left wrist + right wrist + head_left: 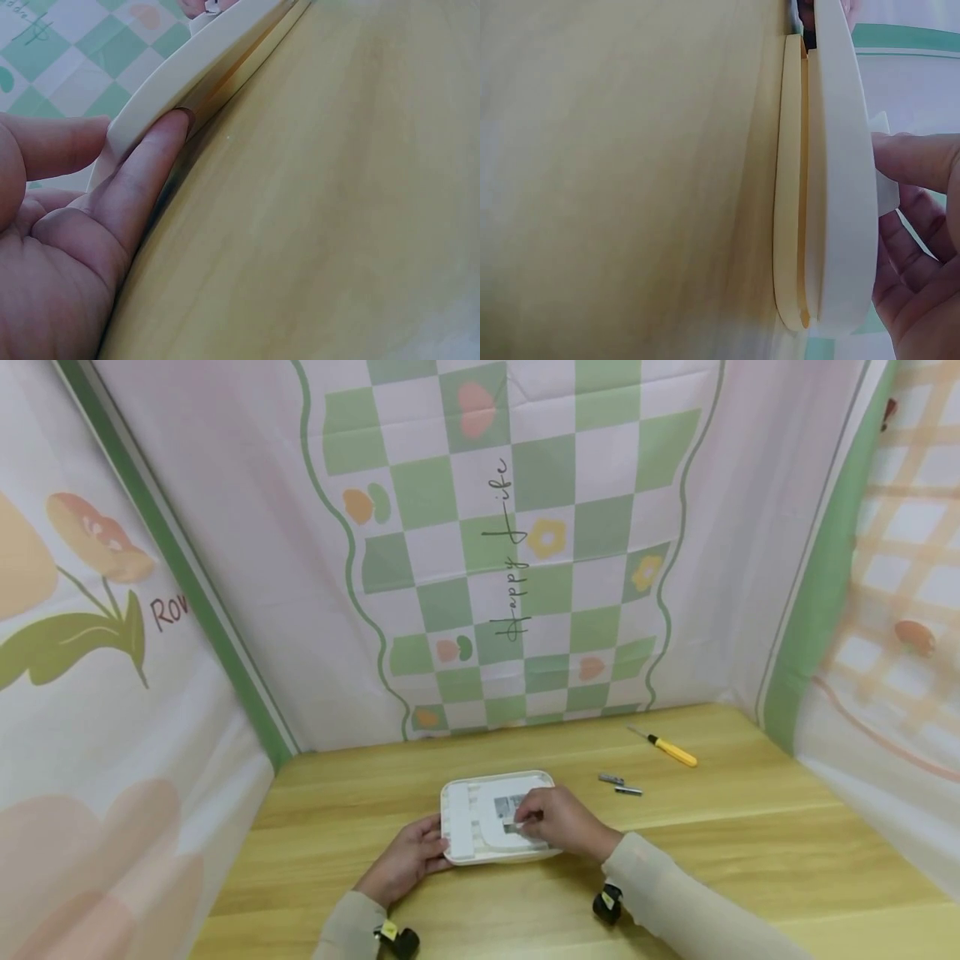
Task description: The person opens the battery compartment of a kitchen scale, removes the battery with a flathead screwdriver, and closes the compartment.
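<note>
A white rectangular device (pixel 461 822) with rounded corners lies on the table, its labelled side up. My left hand (pixel 411 858) holds it by the left edge. In the left wrist view, one finger is tucked under the rim (pixel 161 86) and another digit touches it from the other side. My right hand (pixel 566 822) is over the right half of the device, beside a grey label and a small recess. Between its thumb and fingers it pinches a small flat white piece (pixel 887 184), standing up from the device's face. Fingers partly hide this piece in the head view.
To the right of the device lie two small silver cylinders, seemingly batteries (pixel 628 791). Farther back on the right is a screwdriver (pixel 673 752) with a yellow handle. The wood-patterned table (pixel 337 793) is bordered by printed cloth walls (pixel 480 543) at the back and sides.
</note>
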`<state>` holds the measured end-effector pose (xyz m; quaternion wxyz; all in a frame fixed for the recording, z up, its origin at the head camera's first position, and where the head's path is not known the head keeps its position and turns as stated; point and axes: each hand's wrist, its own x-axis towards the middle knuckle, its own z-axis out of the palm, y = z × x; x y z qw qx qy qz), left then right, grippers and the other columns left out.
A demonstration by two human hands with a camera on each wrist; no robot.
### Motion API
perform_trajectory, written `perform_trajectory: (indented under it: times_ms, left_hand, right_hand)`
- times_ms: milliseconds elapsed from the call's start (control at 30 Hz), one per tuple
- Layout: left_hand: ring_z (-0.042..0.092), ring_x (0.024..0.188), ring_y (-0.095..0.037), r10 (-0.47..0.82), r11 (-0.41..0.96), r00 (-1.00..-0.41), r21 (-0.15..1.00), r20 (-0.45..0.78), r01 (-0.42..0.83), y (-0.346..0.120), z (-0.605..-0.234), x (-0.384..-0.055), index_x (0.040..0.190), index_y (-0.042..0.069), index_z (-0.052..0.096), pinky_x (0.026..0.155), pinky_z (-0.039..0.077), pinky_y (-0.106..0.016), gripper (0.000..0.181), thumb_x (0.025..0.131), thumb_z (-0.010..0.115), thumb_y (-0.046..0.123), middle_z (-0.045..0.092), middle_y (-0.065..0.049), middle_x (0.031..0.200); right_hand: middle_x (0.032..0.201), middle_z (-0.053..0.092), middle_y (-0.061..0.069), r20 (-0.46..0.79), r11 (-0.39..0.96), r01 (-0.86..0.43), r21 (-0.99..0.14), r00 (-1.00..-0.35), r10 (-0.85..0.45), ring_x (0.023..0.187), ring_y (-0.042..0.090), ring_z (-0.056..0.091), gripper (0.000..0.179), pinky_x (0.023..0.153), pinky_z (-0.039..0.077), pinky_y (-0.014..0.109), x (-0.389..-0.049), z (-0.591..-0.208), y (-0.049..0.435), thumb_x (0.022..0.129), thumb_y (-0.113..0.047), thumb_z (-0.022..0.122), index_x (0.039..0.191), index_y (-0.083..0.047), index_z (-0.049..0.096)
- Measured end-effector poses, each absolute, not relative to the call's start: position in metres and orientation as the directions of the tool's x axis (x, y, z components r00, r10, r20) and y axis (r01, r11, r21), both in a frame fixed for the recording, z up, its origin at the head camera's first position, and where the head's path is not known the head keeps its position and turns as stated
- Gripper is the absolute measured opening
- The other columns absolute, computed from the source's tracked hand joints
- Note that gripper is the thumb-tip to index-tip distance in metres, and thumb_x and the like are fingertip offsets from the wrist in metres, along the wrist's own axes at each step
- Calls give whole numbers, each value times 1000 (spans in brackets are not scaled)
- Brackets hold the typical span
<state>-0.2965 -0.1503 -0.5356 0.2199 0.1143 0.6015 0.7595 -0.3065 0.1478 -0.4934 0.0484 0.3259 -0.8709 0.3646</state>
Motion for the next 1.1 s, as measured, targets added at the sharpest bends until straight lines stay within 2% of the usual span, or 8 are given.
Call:
perform_trajectory:
  times_ms: [367, 767, 1100]
  left_hand:
    - [59, 112, -34, 474, -188, -876, 962, -89, -200, -150, -535, -297, 148, -13, 19, 92, 52, -44, 58, 98, 48, -4, 54, -27, 129]
    - [59, 111, -32, 480, -187, -873, 963, -85, -196, -150, -535, -296, 147, -14, 19, 92, 53, -43, 58, 98, 48, -3, 54, -27, 130]
    - [60, 110, -32, 472, -166, -877, 968, -88, -186, -150, -533, -295, 147, -15, 17, 92, 53, -42, 60, 97, 48, -3, 53, -28, 131]
  right_hand:
    - [89, 67, -9, 312, 514, -600, -613, -782, -540, 85, 11, 62, 16, 74, 55, 27, -306, -495, 149, 80, -1, 77, 87, -15, 75]
    - [95, 67, -9, 318, 535, -641, -550, -753, -576, 90, 10, 61, 12, 80, 55, 31, -307, -495, 153, 83, -9, 77, 93, -14, 76]
    - [95, 65, -12, 282, 539, -610, -581, -772, -570, 90, 9, 60, 11, 78, 54, 30, -307, -496, 154, 83, -11, 77, 92, -16, 74]
